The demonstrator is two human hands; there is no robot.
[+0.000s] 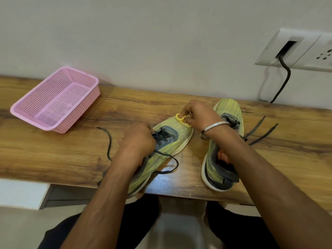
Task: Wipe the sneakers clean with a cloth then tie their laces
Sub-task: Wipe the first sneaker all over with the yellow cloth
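Head view: the person is wiping the toe of one sneaker; both pairs of laces lie untied.
Table [53,155]: wooden top that carries everything; its near edge runs under the heel of the left sneaker.
Basket [55,99]: pink, at 10 o'clock, well apart from the work.
Right sneaker [218,155]: at 3 o'clock of centre, toe toward 12, its laces [260,131] trailing toward 3.
Left sneaker [161,150]: at centre, toe toward 1 o'clock, heel overhanging the table edge.
Left hand [136,141]: curled over the tongue and laces, pinning that shoe down.
Right hand [197,115]: pinches a small yellow cloth [181,119] against the left sneaker's toe.
Advice: keep the left hand pressing so the overhanging heel does not tip; rub in short strokes from toe toward 7 o'clock, turning the cloth to a fresh face, keeping the loose lace out of the way.
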